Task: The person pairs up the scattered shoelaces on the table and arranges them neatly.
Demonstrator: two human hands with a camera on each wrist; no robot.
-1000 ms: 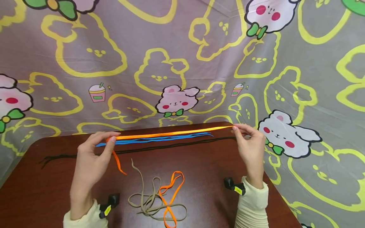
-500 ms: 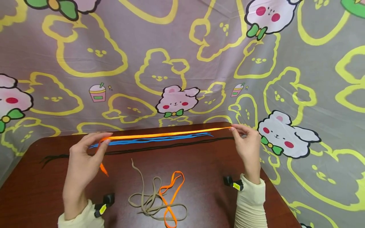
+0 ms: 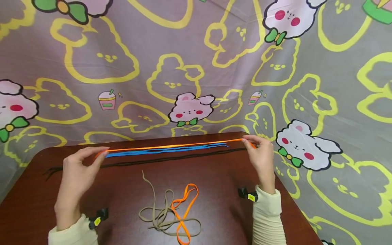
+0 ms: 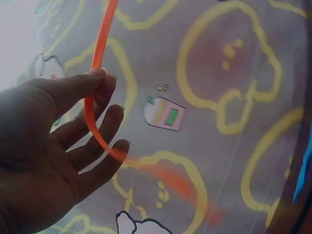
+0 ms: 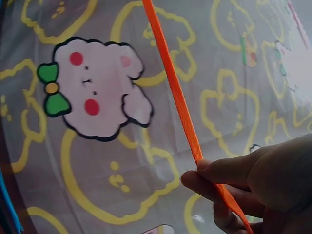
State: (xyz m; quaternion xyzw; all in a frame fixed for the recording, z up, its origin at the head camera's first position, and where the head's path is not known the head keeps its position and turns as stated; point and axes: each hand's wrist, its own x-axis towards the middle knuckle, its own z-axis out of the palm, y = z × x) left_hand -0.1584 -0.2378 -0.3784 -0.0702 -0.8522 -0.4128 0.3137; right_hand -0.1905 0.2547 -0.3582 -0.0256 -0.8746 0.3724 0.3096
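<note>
An orange shoelace (image 3: 174, 146) is stretched straight between both hands above the far part of the table. My left hand (image 3: 78, 170) pinches it between thumb and forefinger, and a loose tail of the lace (image 4: 165, 175) hangs past the fingers in the left wrist view. At the other end my right hand (image 3: 260, 153) pinches the lace with thumb and forefinger, the other fingers loosely bent; a short end runs down through them in the right wrist view. Just below the taut lace in the head view lie blue shoelaces (image 3: 165, 150), laid out lengthwise.
Black laces (image 3: 171, 158) lie in a long line nearer than the blue ones. Toward the front, a tan shoelace (image 3: 154, 211) lies in loose loops, crossed by a second orange lace (image 3: 188, 204). A patterned cloth (image 3: 134, 61) hangs behind the brown table (image 3: 223, 183).
My left hand has moved left and slightly down along the lace, its hanging tail now out of sight in the head view. My right hand has shifted a little left and down.
</note>
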